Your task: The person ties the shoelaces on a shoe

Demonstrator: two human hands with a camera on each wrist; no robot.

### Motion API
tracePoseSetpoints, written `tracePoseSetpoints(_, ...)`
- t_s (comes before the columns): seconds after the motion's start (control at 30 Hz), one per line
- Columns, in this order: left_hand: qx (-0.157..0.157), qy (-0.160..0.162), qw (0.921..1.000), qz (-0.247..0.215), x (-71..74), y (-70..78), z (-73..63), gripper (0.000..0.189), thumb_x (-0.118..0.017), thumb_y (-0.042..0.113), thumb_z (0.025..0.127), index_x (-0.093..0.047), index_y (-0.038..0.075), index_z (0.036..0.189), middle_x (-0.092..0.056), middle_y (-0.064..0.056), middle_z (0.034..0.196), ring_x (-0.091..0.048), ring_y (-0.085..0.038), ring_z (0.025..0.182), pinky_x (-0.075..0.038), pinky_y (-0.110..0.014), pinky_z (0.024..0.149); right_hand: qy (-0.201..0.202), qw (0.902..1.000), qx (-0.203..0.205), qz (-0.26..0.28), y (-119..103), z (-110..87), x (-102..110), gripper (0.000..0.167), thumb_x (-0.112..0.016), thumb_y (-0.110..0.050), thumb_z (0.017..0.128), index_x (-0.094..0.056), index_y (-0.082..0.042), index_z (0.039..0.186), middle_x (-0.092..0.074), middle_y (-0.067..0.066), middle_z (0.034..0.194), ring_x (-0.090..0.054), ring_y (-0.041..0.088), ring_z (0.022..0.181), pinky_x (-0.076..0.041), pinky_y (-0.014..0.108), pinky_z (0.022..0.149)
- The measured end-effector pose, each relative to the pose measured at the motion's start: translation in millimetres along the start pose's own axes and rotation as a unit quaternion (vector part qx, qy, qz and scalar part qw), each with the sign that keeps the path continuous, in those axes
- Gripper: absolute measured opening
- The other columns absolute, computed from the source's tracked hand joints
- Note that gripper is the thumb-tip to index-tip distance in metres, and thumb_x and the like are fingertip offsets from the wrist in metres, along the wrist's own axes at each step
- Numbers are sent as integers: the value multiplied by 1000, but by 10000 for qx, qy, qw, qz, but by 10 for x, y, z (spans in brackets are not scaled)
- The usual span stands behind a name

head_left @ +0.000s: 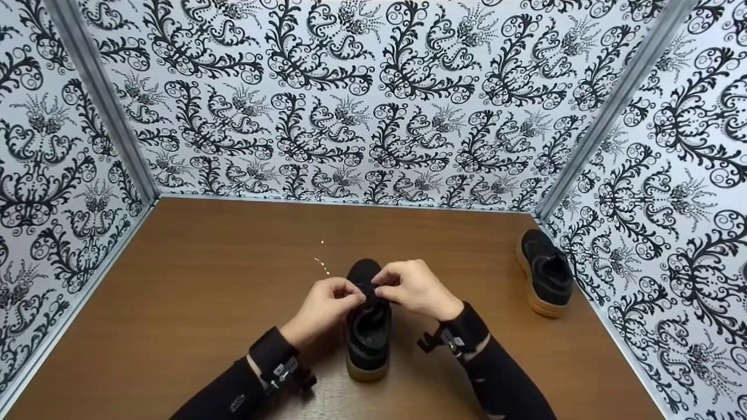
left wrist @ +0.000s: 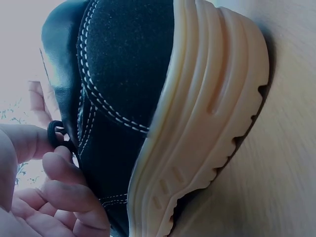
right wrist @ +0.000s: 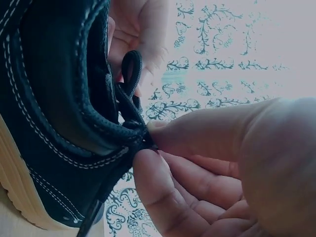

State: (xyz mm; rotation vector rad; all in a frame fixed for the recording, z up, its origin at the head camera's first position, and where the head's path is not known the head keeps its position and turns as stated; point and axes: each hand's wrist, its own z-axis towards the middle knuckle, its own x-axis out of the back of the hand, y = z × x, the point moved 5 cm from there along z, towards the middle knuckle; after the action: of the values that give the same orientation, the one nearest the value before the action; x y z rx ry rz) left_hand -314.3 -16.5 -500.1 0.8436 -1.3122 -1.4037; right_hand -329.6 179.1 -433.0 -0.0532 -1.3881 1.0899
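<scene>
A black shoe (head_left: 367,354) with white stitching and a tan rubber sole stands on the table, toe pointing away from me. My left hand (head_left: 327,306) is at the left of its lacing, thumb and finger pinching a black shoelace (left wrist: 53,132). In the right wrist view that lace stands up in a loop (right wrist: 132,69) beside the left fingers. From the other side, my right hand (head_left: 417,290) pinches the lace between thumb and index finger, close to the shoe's tongue. A lace end (right wrist: 91,217) hangs down the shoe's side.
A second black shoe (head_left: 545,274) with a tan sole rests at the right edge of the brown table (head_left: 233,251), near the side wall. Patterned white panels (head_left: 350,105) enclose the back and sides. Small bright spots (head_left: 323,266) show left of the near shoe's toe.
</scene>
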Motion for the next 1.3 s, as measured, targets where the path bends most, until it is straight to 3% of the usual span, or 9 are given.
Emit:
tracePoseSetpoints(0.27,-55,86,9999,-3,8,-4,4,9,-79,9,97,-80,0,98,-65,5,75,-54,-9,59,-45,-22,54,-35,9999,128,-18,-19,1,-24,16,-83,-3,94,-88,-7,108,-78,4,98,-68,14,88,-56,26,75)
tracePoseSetpoints(0.53,-63,107,9999,-28,12,-13,3,9,-79,9,98,-81,1,99,-66,5,76,-54,-8,59,-45,-22,55,18,9999,-39,-91,-48,-11,-13,11,-85,-5,94,-85,-7,105,-80,1,96,-74,13,87,-62,29,80)
tracePoseSetpoints(0.73,-81,171,9998,-27,17,-27,7,10,-79,10,99,-80,1,98,-64,5,74,-53,-8,60,-44,-22,54,70,9995,304,-53,-63,-1,-30,12,-85,-3,94,-85,-7,105,-80,3,99,-74,15,91,-62,31,82)
tracePoseSetpoints(0.97,115,44,9994,-315,12,-41,1,17,-79,14,103,-76,-2,98,-61,3,74,-51,-10,60,-44,-23,54,-76,9962,789,-366,-71,5,-59,18,-80,3,91,-88,-8,103,-75,-1,97,-70,17,91,-61,34,80)
tracePoseSetpoints(1.1,81,77,9995,-293,14,-37,1,17,-79,14,102,-76,-2,98,-61,3,73,-52,-10,59,-45,-23,54,-107,9971,662,-357,-52,5,-71,18,-80,2,91,-88,-9,102,-74,0,96,-69,17,89,-61,36,79)
tracePoseSetpoints(1.3,25,146,9995,-277,15,-36,3,14,-80,12,101,-78,-1,99,-63,2,75,-53,-10,59,-46,-23,53,110,9998,174,62,-65,1,-69,10,-85,-1,92,-83,-9,98,-78,-1,90,-70,10,81,-60,28,74)
